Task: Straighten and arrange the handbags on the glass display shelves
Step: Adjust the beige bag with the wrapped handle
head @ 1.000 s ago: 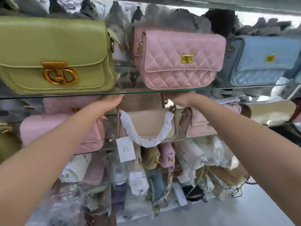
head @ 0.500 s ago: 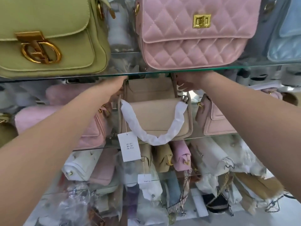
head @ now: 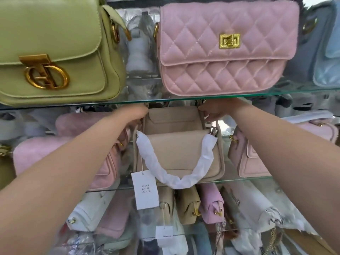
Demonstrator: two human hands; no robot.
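Glass shelves (head: 132, 101) crossed your view, olive-green handbag (head: 55, 52) at ten o'clock, pink quilted handbag (head: 226, 46) at one. Centred on the middle one, the rear beige handbag (head: 173, 118) stood behind the front beige handbag (head: 176, 153). Your right hand (head: 219, 110) pinched the rear one's one-o'clock corner; your left hand (head: 137, 114) touched the eleven-o'clock corner, fingers hidden, so I could not tell its grip. An uneven pull could have shoved the front beige handbag, price tag (head: 145, 190) overhanging, off the edge.

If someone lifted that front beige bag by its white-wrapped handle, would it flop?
Probably keeps its shape: the front bag stands upright with crisp edges. Its handle droops in a loop, so likely floppy. The hanging tag would probably swing.
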